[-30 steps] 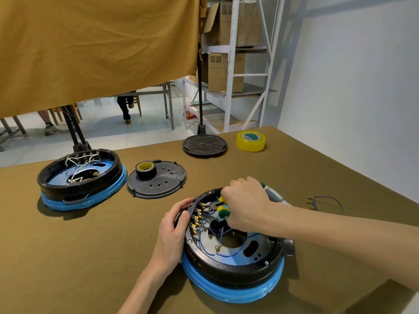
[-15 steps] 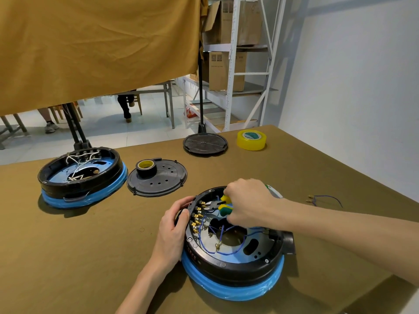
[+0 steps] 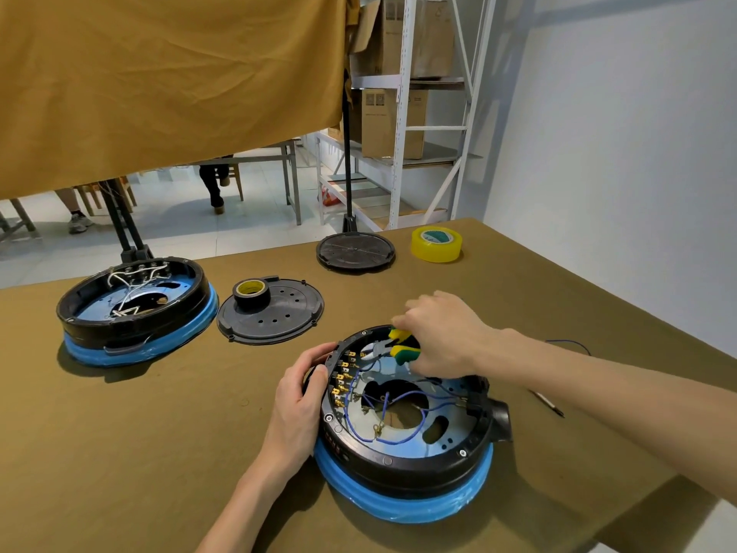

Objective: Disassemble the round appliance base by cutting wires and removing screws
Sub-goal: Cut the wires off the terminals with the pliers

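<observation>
Round base (image 3: 402,453) sits on surface (image 3: 159,433). Left hand (image 3: 299,401) grips base's left rim. Right hand (image 3: 442,333) squeezes cutters (image 3: 393,347), tip pointing left at blue wires (image 3: 359,397) by gold clips, nearer right hand.

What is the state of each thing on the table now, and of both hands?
Near base: open on top, blue wires still inside.
Cutters: gripped by right hand, tips down among the wires.
Left hand: holds the near base's rim.
Far base: open, white wires inside.
Cover: off, lying flat.
Black tape: standing on the cover.
Yellow tape: lying flat, untouched.
Loose wire: lying on the table.
</observation>
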Available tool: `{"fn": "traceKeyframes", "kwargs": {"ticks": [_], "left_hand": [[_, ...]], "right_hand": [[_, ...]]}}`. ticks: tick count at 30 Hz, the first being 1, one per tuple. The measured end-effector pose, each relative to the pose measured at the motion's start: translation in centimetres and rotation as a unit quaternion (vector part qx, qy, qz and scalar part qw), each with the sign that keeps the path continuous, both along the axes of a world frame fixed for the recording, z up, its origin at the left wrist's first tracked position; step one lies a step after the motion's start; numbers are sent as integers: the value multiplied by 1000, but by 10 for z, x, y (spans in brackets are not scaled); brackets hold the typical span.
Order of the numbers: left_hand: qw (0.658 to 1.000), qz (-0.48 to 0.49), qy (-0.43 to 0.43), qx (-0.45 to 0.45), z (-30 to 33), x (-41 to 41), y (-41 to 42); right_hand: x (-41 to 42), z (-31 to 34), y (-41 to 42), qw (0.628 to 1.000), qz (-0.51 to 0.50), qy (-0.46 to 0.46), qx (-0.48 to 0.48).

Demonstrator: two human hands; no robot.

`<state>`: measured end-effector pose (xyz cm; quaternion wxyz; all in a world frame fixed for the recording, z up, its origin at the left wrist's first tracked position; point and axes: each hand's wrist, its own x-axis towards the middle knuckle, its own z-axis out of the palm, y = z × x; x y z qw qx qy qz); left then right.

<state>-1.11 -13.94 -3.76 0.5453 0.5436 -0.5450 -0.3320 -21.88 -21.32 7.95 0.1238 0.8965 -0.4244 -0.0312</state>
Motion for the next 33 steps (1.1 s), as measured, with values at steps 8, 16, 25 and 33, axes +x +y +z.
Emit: {"fn": "traceKeyframes", "kwargs": {"ticks": [8, 16, 25, 33], "left_hand": [[1000, -6, 7, -8, 1, -1, 1], [1000, -11, 9, -8, 2, -1, 3], [999, -20, 14, -20, -2, 1, 0], [999, 8, -10, -40, -5, 9, 3]], "right_hand": [[-14, -8, 23, 998, 24, -46, 47], [-29, -4, 20, 989, -27, -109, 92], [-81, -22, -14, 900, -294, -309, 86], [-97, -65, 0, 900, -325, -248, 150]]}}
